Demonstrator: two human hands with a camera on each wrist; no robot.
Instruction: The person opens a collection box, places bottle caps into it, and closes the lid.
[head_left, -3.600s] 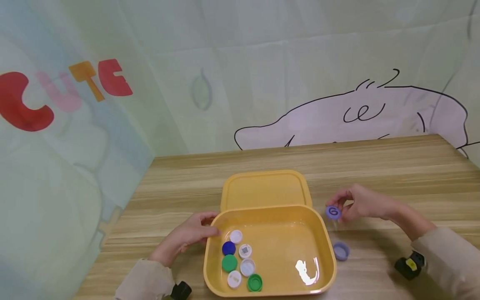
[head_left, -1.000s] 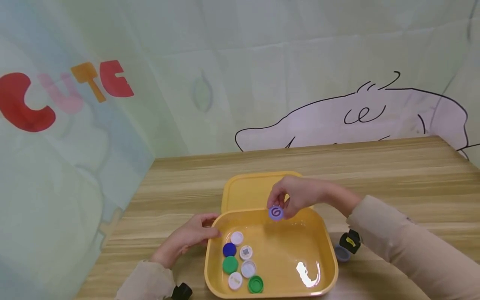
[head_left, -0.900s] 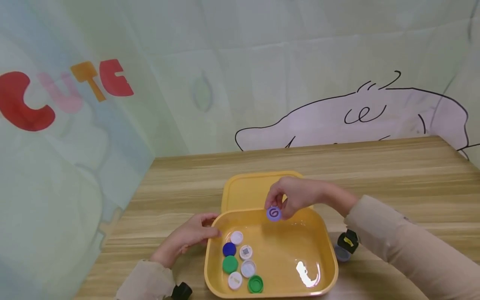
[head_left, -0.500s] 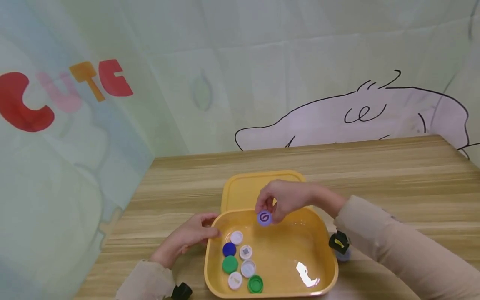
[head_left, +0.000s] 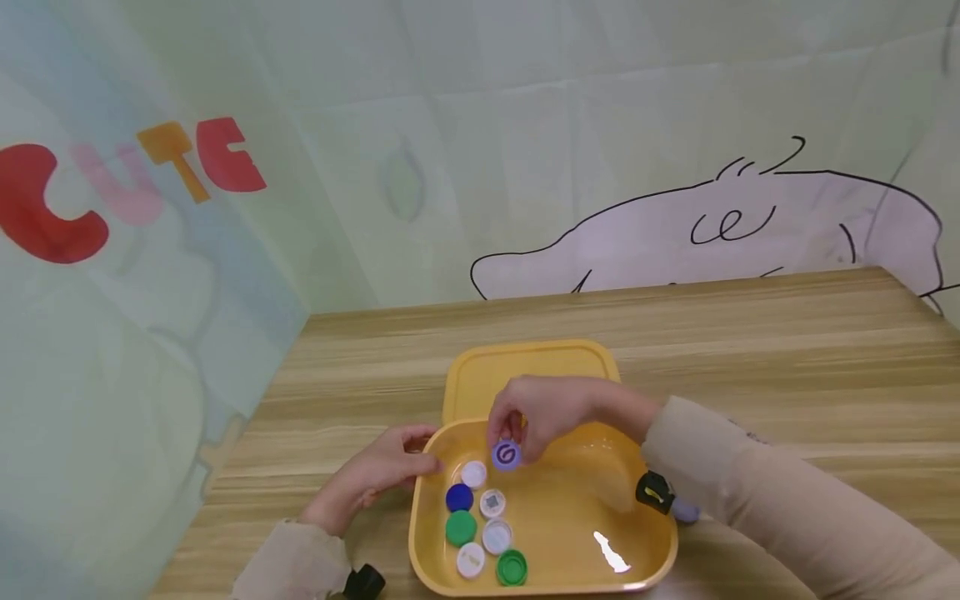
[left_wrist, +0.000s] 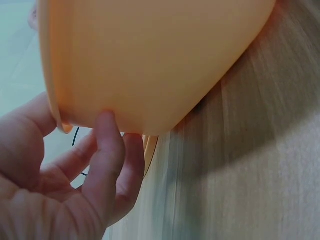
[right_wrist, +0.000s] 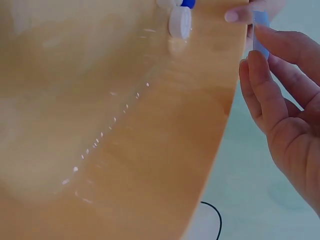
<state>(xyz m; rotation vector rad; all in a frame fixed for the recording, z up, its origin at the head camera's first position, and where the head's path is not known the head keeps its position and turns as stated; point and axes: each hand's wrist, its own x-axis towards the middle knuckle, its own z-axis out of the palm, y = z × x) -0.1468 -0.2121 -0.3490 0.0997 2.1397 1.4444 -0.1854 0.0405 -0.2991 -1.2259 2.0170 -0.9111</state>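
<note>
My right hand (head_left: 543, 412) pinches a purple bottle cap (head_left: 506, 455), marked with a dark curl, over the back left part of a yellow plastic box (head_left: 585, 500). In the right wrist view, this cap (right_wrist: 260, 37) stands edge-on between thumb and fingertips. Inside the box, along its left side, lie several caps: white caps (head_left: 492, 503), a dark blue cap (head_left: 459, 497), a green cap (head_left: 461, 527) and an upturned green cap (head_left: 512, 567). My left hand (head_left: 386, 462) grips the box's left rim, thumb over the edge; the left wrist view shows its fingers (left_wrist: 107, 145) against the outer wall.
Behind the box lies a yellow lid (head_left: 532, 362), partly covered by the box and right hand. Another purple cap (head_left: 685, 510) rests on the wooden table (head_left: 360, 358) just right of the box, partly hidden by the black wrist camera (head_left: 654, 492). A printed cloth (head_left: 510, 167) hangs behind.
From right of the box, my right hand has carried the purple cap leftward over it, lately moving left and lower towards the other caps. My left hand has stayed on the rim.
</note>
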